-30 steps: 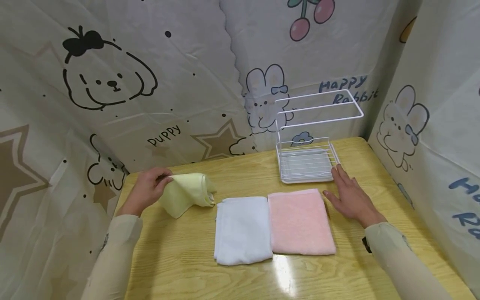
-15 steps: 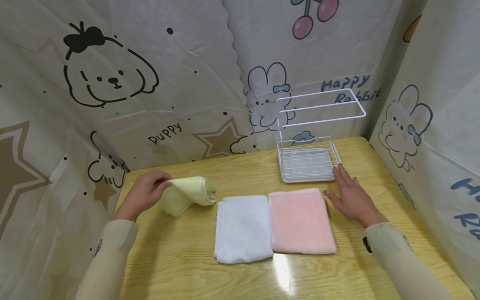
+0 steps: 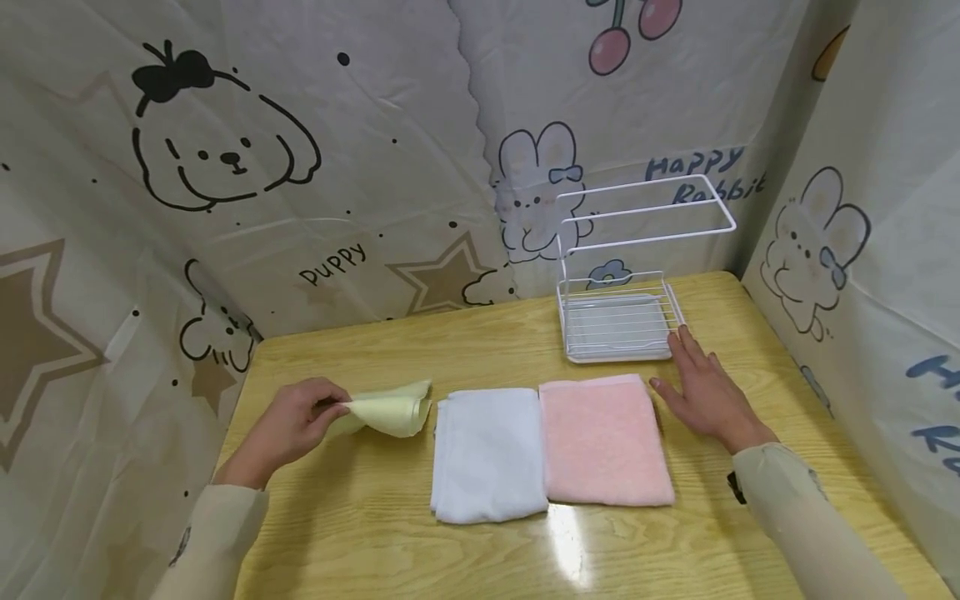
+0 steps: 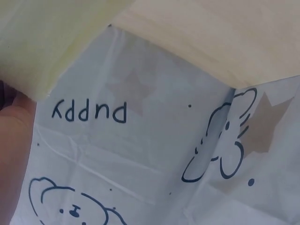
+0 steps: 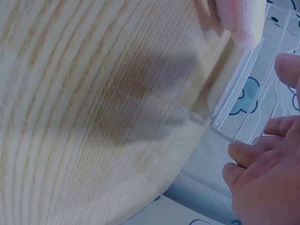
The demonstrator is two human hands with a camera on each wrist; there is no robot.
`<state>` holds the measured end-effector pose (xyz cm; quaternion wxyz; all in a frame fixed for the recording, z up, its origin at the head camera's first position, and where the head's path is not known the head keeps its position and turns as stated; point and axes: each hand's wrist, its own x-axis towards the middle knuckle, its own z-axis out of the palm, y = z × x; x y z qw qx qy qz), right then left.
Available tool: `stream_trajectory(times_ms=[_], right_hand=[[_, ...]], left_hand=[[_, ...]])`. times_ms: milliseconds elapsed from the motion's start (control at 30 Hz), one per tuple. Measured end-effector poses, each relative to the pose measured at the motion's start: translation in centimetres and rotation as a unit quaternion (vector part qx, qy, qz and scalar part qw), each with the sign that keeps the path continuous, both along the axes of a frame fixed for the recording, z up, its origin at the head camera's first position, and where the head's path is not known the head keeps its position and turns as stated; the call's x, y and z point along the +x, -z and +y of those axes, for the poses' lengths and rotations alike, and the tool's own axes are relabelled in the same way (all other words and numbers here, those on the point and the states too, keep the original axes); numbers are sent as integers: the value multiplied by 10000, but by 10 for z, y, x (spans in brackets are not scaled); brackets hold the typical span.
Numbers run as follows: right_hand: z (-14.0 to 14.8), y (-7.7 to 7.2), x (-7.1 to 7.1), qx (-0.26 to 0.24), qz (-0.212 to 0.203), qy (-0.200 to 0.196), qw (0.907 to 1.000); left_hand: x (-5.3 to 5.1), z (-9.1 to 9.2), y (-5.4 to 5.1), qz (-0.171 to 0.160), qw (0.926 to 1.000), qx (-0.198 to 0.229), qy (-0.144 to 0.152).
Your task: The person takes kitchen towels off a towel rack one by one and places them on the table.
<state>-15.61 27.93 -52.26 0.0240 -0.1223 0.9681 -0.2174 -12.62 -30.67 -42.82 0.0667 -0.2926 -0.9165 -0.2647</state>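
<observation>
Between thumb and fingers, my left hand pinches the edge of a yellow towel, which sags in a loose fold at the table's left side. In the left wrist view the yellow towel fills the upper left corner. A white folded towel and a pink folded towel lie side by side in the middle. My right hand, fingers extended, has its fingertips at the front right corner of a white wire rack. The right wrist view shows those fingers by the rack's edge.
The rack's upper wire frame rises above its tray and reaches to the right. Printed curtains close off the back and both sides of the wooden table.
My left hand has come down and toward me with the yellow towel, whose hanging part has folded lower. The right hand stays by the rack; the other towels lie still.
</observation>
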Motion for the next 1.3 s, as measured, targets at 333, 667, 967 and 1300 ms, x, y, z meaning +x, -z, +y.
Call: stream_trajectory(times_ms=[333, 667, 967, 1300], right_hand=[[1, 2, -2, 101, 27, 11, 9999], [1, 5, -1, 34, 86, -6, 10000], [-1, 3, 0, 13, 118, -46, 9999], [3, 4, 1, 88, -11, 21, 10000]], left_hand=[[34, 9, 18, -456, 9979, -441, 157], [55, 11, 41, -1419, 9872, -623, 384], [69, 15, 84, -1988, 9734, -873, 728], [78, 21, 95, -1508, 9810, -1058, 613]])
